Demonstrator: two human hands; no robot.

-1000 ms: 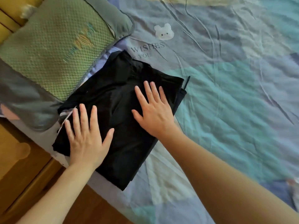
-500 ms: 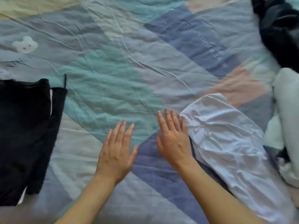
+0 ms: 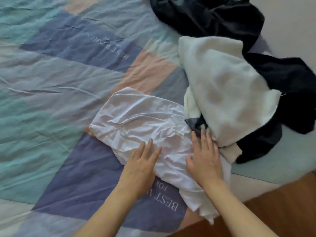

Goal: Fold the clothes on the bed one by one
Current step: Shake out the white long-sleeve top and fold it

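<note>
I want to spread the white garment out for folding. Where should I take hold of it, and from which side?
Probably pinch the white garment at its far-left corners, coming in from the open left side. That end lies free on the bedsheet, while its right edge is tucked against the cream garment, so lifting there could drag the pile.

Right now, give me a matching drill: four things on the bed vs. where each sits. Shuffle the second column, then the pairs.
Things:
1. white garment
2. cream garment
3. black garment
4. left hand

Places:
A. far end of the bed, behind the cream piece
B. flat on the near part of the white garment, beside the right hand
C. spread wrinkled on the bedsheet, under both hands
D. heaped to the right of the white garment, over dark cloth

Pairs: 1-C, 2-D, 3-A, 4-B
</note>
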